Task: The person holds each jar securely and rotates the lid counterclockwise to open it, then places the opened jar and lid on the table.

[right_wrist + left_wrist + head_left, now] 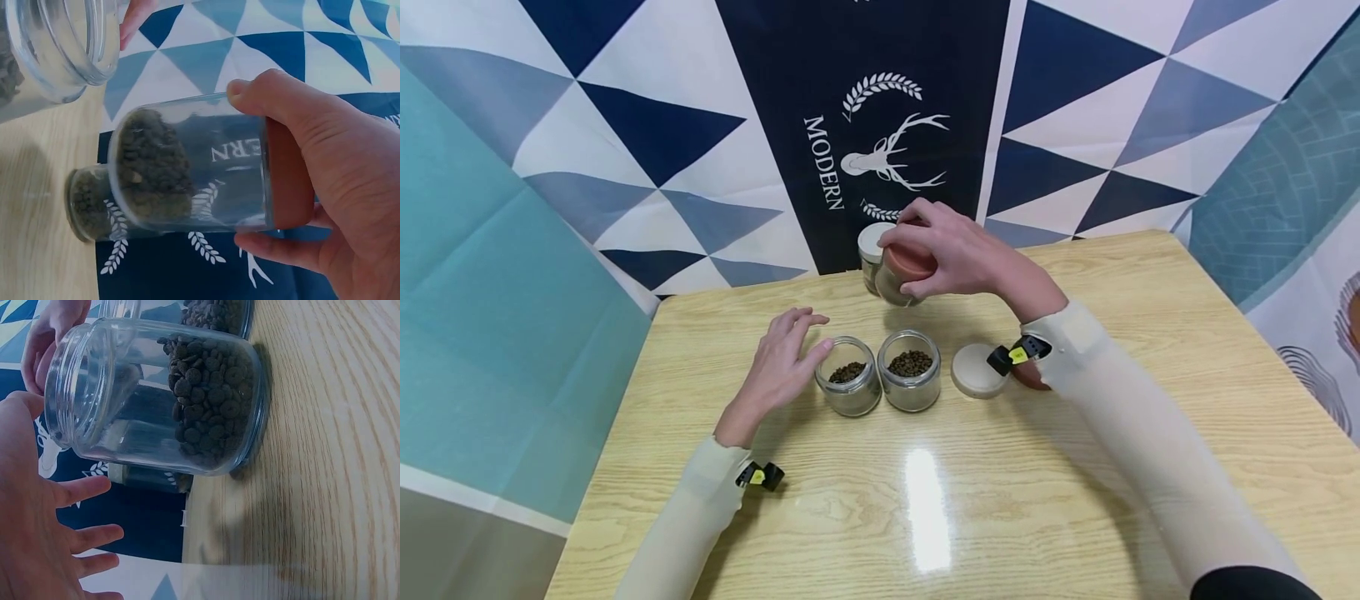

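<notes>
My right hand point(951, 250) grips a glass jar point(181, 169) by its reddish-brown lid point(289, 175), thumb and fingers around the lid's sides. Dark pellets fill the lower part of this jar, which looks raised off the table. Beside it at the back stands another jar point(87, 203) with a white lid point(871, 240). My left hand point(778, 358) is spread with its thumb at the rim of the left lidless jar point(144, 400); whether it touches is unclear. A second lidless jar point(912, 392) stands just right of that one. Brown pellets lie in both.
On the wooden table point(850, 517), a white lid point(979, 371) lies right of the lidless jars. A reddish-brown lid point(1030, 377) is partly hidden under my right wrist. A patterned cloth backdrop point(880, 100) rises directly behind the table's back edge.
</notes>
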A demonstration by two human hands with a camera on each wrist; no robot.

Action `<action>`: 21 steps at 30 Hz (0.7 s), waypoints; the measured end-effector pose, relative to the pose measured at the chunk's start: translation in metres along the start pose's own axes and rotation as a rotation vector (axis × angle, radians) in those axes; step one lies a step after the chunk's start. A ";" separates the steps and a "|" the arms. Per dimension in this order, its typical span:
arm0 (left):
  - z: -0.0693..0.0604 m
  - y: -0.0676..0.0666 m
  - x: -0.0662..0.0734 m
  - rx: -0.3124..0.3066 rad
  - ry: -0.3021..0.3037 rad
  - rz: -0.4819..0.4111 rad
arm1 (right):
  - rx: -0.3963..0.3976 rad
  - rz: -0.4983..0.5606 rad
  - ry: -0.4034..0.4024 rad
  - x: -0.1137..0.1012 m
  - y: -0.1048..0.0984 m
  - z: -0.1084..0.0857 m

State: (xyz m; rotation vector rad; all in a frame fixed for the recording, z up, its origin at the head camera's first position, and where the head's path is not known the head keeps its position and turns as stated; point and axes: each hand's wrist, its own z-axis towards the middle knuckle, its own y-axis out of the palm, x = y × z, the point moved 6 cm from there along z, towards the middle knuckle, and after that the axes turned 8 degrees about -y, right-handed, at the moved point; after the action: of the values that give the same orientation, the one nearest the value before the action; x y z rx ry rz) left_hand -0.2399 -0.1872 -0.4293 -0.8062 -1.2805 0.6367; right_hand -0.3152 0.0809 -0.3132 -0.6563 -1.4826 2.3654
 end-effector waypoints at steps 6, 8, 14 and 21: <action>-0.001 0.000 0.001 0.002 0.002 -0.004 | 0.121 -0.003 -0.074 -0.006 -0.004 -0.007; -0.001 0.000 0.000 0.003 0.003 -0.004 | 0.153 0.002 -0.077 -0.007 -0.004 -0.009; 0.000 0.001 0.001 0.001 0.007 -0.006 | 0.309 0.008 -0.071 -0.005 -0.004 -0.017; 0.000 0.000 0.002 0.003 0.011 0.003 | 0.438 0.025 -0.049 0.001 -0.004 -0.024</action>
State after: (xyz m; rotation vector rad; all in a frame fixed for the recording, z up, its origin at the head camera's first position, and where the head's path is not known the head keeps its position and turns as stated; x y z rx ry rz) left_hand -0.2397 -0.1854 -0.4283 -0.8088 -1.2685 0.6359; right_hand -0.3036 0.1018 -0.3187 -0.5086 -0.9223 2.6169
